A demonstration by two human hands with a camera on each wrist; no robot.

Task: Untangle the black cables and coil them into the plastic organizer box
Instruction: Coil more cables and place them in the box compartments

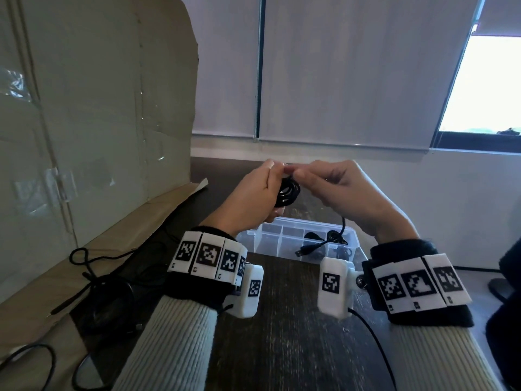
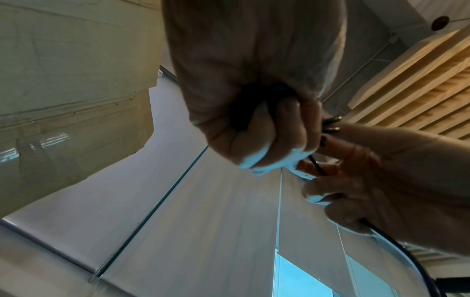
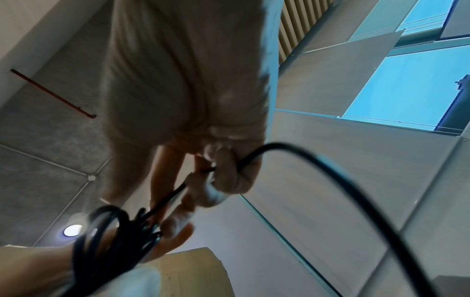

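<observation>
Left hand (image 1: 248,193): we see its fingers curled around a small black cable coil (image 1: 371,193), held up above the box.
Right hand (image 1: 346,190): we note it pinching the coil's loose strand, whose tail hangs toward the box.
Box (image 1: 355,241): clear, divided, on the dark table (image 1: 282,334); more cable inside.
Spare cables (image 1: 90,275): lying at left beside cardboard (image 1: 84,108).

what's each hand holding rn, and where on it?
Left hand grips the coiled black cable around its bundled loops. Right hand pinches that cable's free strand beside the coil; its tail hangs toward the organizer box.
</observation>
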